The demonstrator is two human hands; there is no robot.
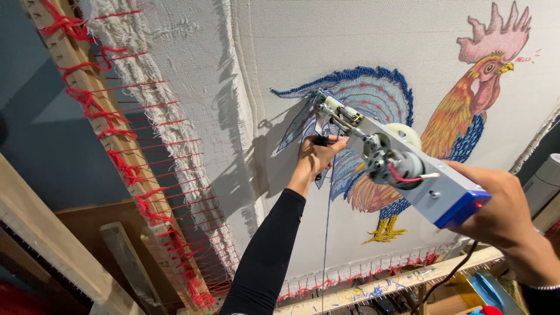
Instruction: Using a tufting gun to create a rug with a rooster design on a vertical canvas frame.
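- Two hands are holding a tufting gun (385,157): the right hand (507,213) is closing its grip round the blue rear end, the left hand (318,154) is clasping the front handle.
- Its needle is pressing into the stretched cloth (326,46) at the rooster's (461,111) blue tail; steady, square pressure is likely serving best.

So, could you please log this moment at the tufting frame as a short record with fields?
scene: white backing cloth laced with red cord onto a wooden frame
design: rooster picture, blue tail part tufted
left hand: grips the front handle of the tufting gun
right hand: holds the gun's blue rear end
gun tip: pressed on the tail area
yarn: blue strand hanging below the gun
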